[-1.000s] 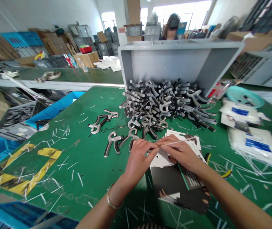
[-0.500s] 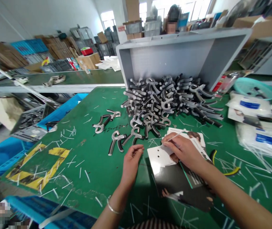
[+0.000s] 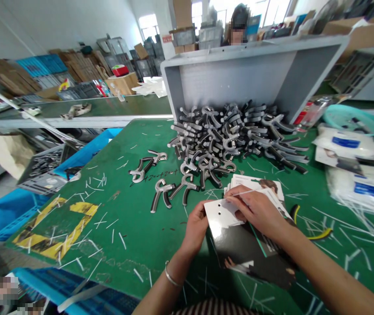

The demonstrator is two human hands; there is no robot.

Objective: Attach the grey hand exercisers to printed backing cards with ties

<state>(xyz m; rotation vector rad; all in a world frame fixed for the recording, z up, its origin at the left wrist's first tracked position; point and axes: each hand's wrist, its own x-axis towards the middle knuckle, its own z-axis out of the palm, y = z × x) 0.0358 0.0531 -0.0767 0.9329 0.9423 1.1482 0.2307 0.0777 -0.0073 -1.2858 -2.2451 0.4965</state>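
Observation:
My left hand (image 3: 197,226) is closed at the left edge of a printed backing card (image 3: 218,221), its fingers partly behind it. That card is white with two small holes at its top corner and dark lower down. Over the card, my right hand (image 3: 266,212) pinches a thin white cable tie (image 3: 248,191) between thumb and fingers. More printed cards (image 3: 274,186) lie stacked under and behind the right hand. Beyond my hands, several grey-and-black hand grips (image 3: 161,193) lie singly in front of a large heap of hand grips (image 3: 220,135).
A grey crate (image 3: 233,78) lies on its side behind the heap. Yellow-handled pliers (image 3: 320,235), bags of white ties (image 3: 371,192) and a turquoise basin (image 3: 354,114) are at the right. Cut white strips litter the green table (image 3: 134,245). A person (image 3: 238,26) is beyond the crate.
My left hand has moved right and closed on the left edge of the card. The right hand stays over the cards with the cable tie, shifting only slightly.

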